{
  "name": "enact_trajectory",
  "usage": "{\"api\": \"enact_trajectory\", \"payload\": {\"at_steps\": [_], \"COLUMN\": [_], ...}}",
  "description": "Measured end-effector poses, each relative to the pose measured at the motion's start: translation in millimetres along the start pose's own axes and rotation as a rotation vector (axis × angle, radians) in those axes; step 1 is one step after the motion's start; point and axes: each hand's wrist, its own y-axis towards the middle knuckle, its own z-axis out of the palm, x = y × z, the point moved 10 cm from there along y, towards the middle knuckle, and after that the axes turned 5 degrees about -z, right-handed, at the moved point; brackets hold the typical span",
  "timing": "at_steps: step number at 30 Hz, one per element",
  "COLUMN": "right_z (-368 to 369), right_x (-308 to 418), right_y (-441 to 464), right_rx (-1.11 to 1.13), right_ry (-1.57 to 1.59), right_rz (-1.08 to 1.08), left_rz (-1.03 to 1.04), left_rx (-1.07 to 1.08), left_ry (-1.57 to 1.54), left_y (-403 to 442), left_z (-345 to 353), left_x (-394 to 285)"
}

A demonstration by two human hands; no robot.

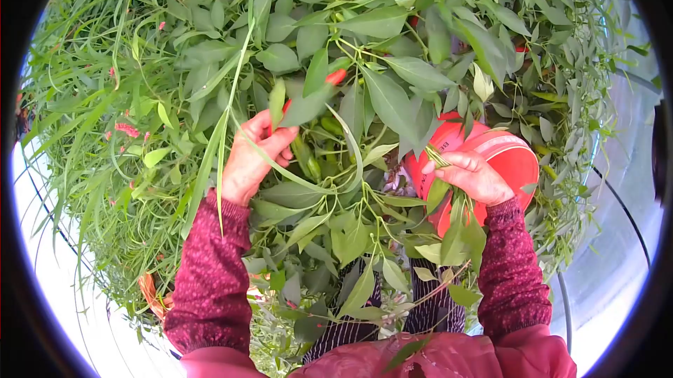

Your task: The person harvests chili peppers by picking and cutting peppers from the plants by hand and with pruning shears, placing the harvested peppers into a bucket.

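My left hand (pixel 261 154) is closed in a pinch among the pepper plant's leaves. At its fingertips is a red chili pepper (pixel 337 77), partly covered by a blurred green leaf (pixel 308 106). Green peppers (pixel 306 157) hang just right of that hand. My right hand (pixel 475 173) is closed around thin green stems (pixel 436 157), and leaves (pixel 463 227) hang beneath it. Behind and beside the right hand is a red bucket (pixel 522 157), tilted, with its inside mostly hidden.
Dense pepper foliage (pixel 392 91) fills the middle. Tall grass with pink flowers (pixel 127 129) grows at left. Along the right runs pale plastic sheeting (pixel 603 294) with a dark hose (pixel 627 213). My striped trouser legs (pixel 434 301) are among the plants below.
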Motion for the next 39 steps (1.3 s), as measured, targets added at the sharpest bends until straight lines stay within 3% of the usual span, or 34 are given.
{"api": "enact_trajectory", "payload": {"at_steps": [2,4,5,6,8,11,16,22,26,29,35,39], "right_z": [2,3,4,4,5,5,5,8,6,7,7,7], "right_x": [5,3,1,1,8,4,-2,-6,-6,-7,-9,-5], "right_y": [1,0,0,0,1,1,1,4,5,6,7,8], "right_rx": [0.015,0.012,0.013,0.009,0.031,0.027,0.035,0.033,0.023,0.033,0.030,0.011], "right_ry": [0.002,-0.001,-0.002,-0.003,-0.002,0.023,0.004,0.061,0.083,0.063,0.059,0.061], "right_rz": [-0.050,-0.027,0.000,0.003,-0.038,-0.035,-0.049,-0.080,-0.129,-0.121,-0.123,-0.156], "left_rz": [0.018,0.292,0.329,0.218,0.383,0.416,0.396,0.165,0.121,0.176,0.392,0.413], "left_rx": [-0.029,-0.037,-0.032,-0.124,-0.094,0.018,0.098,0.044,0.024,0.016,0.112,0.193], "left_ry": [0.039,0.251,0.467,0.910,1.147,1.299,1.248,0.576,0.395,0.483,1.182,1.252], "left_y": [8,27,24,23,57,106,137,118,107,107,125,140], "left_z": [-10,-6,11,23,45,66,65,23,18,19,58,57], "left_x": [3,-18,-43,-53,-36,-4,23,17,17,13,23,56]}}
